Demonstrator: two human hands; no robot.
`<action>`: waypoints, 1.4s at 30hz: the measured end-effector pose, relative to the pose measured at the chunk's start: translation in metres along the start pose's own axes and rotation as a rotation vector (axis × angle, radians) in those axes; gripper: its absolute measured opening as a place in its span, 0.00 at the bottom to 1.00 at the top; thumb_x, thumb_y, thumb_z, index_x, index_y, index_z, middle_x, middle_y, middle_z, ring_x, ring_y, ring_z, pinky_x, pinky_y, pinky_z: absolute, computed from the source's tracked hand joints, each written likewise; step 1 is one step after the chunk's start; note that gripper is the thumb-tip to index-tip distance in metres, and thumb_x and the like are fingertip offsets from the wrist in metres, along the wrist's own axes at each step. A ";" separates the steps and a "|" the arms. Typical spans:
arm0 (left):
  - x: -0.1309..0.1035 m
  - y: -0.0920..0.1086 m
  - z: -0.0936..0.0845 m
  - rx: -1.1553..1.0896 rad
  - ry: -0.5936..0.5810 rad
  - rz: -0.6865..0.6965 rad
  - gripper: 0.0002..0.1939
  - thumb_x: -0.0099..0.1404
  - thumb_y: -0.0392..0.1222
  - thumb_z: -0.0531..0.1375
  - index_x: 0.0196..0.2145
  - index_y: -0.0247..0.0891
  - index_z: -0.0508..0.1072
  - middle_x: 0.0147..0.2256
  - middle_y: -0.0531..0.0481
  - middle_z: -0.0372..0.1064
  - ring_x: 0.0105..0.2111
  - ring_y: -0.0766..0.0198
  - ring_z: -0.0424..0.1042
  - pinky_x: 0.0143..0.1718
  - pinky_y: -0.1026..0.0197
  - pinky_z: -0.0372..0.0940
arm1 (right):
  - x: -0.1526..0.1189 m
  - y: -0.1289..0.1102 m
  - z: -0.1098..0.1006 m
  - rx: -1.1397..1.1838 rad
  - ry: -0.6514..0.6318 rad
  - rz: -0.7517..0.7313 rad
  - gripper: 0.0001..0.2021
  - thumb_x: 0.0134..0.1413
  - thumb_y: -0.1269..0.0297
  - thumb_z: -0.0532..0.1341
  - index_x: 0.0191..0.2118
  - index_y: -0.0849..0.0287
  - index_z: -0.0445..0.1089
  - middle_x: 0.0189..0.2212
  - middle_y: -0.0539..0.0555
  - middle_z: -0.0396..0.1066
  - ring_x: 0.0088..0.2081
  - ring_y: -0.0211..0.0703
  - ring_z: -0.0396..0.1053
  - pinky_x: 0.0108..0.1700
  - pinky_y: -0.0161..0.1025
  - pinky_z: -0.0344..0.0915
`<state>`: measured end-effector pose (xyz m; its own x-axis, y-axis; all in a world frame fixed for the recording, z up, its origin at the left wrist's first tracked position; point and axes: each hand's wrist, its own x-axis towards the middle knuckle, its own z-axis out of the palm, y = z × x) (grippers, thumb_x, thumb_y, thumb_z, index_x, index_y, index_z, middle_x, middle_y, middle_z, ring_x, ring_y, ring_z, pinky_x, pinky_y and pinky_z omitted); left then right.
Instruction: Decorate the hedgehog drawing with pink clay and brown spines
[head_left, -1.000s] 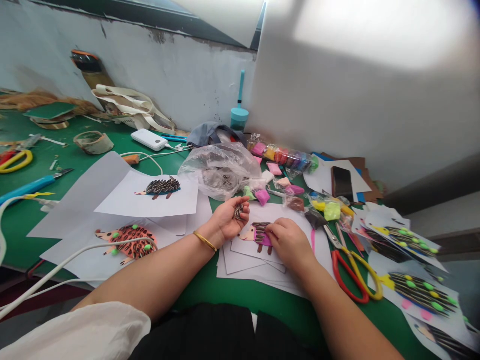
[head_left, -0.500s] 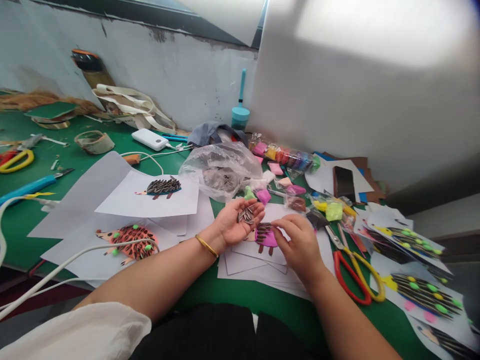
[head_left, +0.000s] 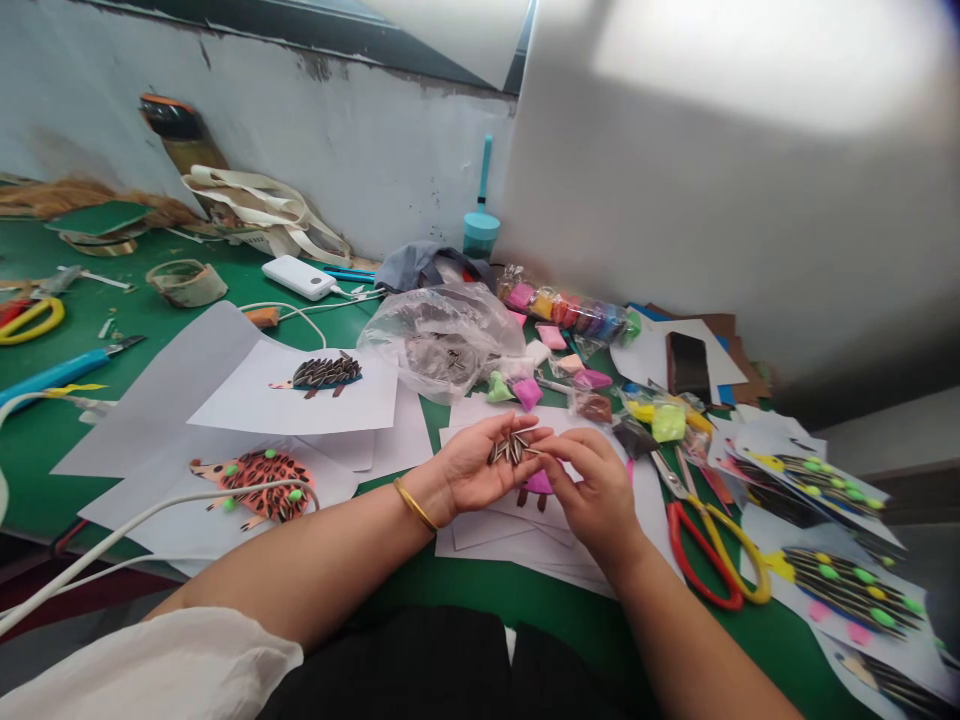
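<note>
My left hand (head_left: 476, 465) is palm up with its fingers slightly curled, cupping a small pile of striped seeds (head_left: 510, 448). Thumb and index finger of my right hand (head_left: 592, 485) are pinched on a seed at the edge of that pile. Beneath both hands lies white paper (head_left: 495, 535) bearing a magenta clay hedgehog (head_left: 538, 484) with brown legs; my hands hide most of its body. Left of them, a finished-looking hedgehog covered in seeds (head_left: 328, 371) rests on another sheet.
A plastic bag of seeds (head_left: 450, 350) and clay packets (head_left: 527, 393) lie beyond my hands. Scissors (head_left: 712, 550) lie right of them, near more hedgehog pictures (head_left: 847, 590). A white cable (head_left: 135, 515) crosses the orange hedgehog (head_left: 270, 480) on the left.
My left hand has moved right and slightly down, now covering more of the magenta hedgehog. My right fingertips, earlier at the hedgehog's seeds, are now at the pile in my left palm.
</note>
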<state>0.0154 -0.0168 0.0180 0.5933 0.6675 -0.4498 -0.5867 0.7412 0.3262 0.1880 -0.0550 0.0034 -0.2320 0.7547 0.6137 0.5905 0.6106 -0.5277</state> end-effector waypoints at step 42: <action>0.017 0.023 -0.017 0.616 0.162 0.358 0.12 0.60 0.45 0.66 0.31 0.37 0.67 0.17 0.63 0.47 0.14 0.77 0.42 0.17 0.68 0.33 | -0.011 0.029 -0.009 -0.200 -0.391 0.200 0.07 0.58 0.70 0.59 0.37 0.55 0.75 0.33 0.52 0.76 0.37 0.45 0.73 0.39 0.40 0.67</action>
<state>0.0028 0.0102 0.0041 0.3062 0.8931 -0.3296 -0.2847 0.4163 0.8635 0.2146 -0.0480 -0.0135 -0.3490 0.9098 0.2244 0.7815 0.4148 -0.4661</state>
